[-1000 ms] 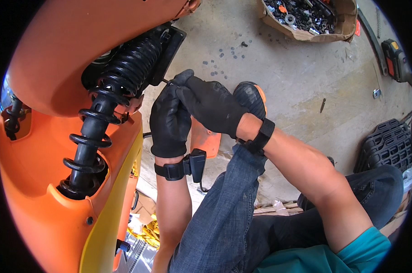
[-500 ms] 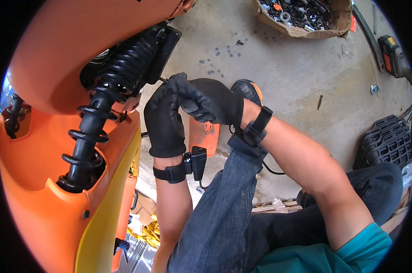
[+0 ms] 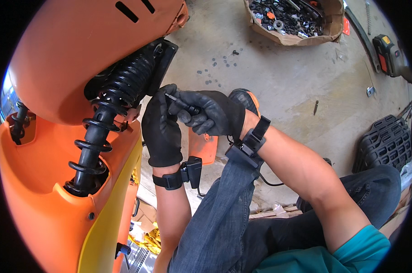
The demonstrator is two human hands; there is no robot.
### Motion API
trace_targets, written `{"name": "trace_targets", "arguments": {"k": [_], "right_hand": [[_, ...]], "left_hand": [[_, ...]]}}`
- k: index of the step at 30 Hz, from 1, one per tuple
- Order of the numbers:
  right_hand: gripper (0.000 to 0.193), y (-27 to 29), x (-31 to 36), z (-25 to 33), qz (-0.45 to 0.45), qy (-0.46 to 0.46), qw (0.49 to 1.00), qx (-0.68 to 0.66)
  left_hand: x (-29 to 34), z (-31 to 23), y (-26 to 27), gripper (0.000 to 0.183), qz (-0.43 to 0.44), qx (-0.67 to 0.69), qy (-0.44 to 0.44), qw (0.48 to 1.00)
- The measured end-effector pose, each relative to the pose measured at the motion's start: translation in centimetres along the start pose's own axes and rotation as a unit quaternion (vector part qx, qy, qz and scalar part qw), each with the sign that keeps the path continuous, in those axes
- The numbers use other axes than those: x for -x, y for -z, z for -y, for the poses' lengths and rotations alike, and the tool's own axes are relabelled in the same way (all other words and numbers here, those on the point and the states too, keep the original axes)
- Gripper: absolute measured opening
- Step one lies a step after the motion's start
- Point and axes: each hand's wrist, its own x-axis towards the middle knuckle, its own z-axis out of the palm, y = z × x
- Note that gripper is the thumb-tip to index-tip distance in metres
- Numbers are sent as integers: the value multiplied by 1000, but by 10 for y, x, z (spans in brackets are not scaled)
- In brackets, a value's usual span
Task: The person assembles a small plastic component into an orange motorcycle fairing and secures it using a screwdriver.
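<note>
Black silver-tipped rod [image 3: 183,104] now visible in R hand [image 3: 217,111], prev. hidden.

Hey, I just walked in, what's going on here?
A person's black-gloved right hand holds a short, dark, metal-tipped rod. The black-gloved left hand is right beside it, near the lower end of a flat black plate; whether its grip holds anything is hidden. Both hands are close to a black coil-spring shock absorber among orange plastic panels. A brown cardboard box of loose hardware sits on the floor.
</note>
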Motion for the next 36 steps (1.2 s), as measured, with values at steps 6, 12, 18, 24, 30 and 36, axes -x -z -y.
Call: {"name": "trace_targets", "arguments": {"k": [6, 12, 18, 24, 30, 36], "right_hand": [[43, -2, -3, 3, 6, -54, 998, -36], [47, -10, -13, -6, -121, 134, 906, 384], [34, -19, -5, -7, -162, 186, 724, 644], [28, -23, -3, -9, -227, 210, 649, 695], [35, -19, -9, -26, -247, 194, 897, 313], [38, 9, -7, -21, 45, -22, 986, -159]], "left_hand": [[-6, 5, 4, 35, 17, -9, -20, 1000], [-3, 4, 3, 28, 26, -118, -77, 990], [-5, 6, 3, 28, 34, 43, -10, 998], [-9, 8, 4, 33, 45, 210, 51, 975], [-2, 17, 6, 31, -22, 185, 45, 981], [-8, 17, 18, 30, 75, 214, 69, 972]]}}
